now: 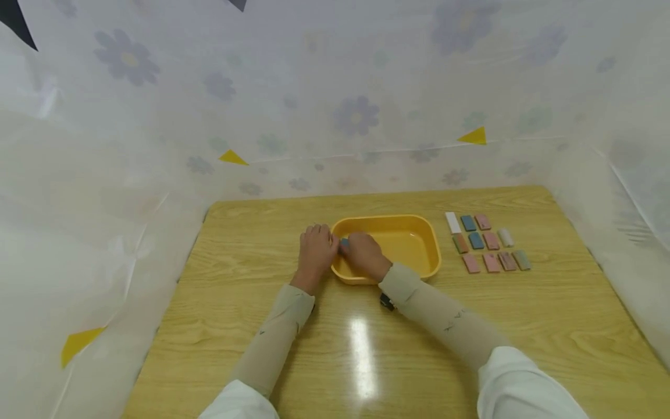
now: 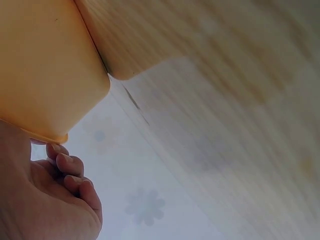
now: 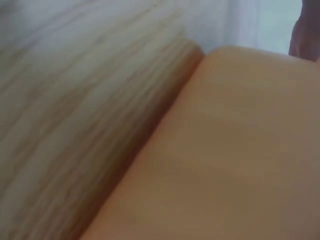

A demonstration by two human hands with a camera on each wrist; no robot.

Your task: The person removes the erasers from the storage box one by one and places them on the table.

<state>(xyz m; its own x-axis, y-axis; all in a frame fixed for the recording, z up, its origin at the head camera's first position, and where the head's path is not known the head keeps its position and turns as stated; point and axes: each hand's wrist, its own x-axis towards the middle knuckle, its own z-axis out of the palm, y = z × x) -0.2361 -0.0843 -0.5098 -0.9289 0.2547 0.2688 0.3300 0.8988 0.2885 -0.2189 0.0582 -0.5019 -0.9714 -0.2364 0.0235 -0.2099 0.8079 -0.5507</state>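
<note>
A yellow plastic basin [image 1: 403, 216] with rounded corners sits on the table. At its left end my left hand [image 1: 317, 251] grips the rim. From below, in the left wrist view, the curled fingers of the left hand [image 2: 60, 190] meet the basin's lip [image 2: 45, 136]. My right hand [image 1: 365, 254] reaches into the basin's left part and holds a small blue block [image 1: 344, 245], mostly hidden by the fingers. The two hands are close together there. The right wrist view is filled by the basin's outer wall [image 3: 215, 145], with the right hand out of sight.
Right of the basin, several small flat blocks lie in rows on the wooden table [image 1: 251, 337]: pink [image 1: 471, 263], blue [image 1: 476, 240], white [image 1: 452, 223], and a green-orange one [image 1: 460, 243]. White flowered sheeting [image 1: 293, 105] hangs around the table's back and sides.
</note>
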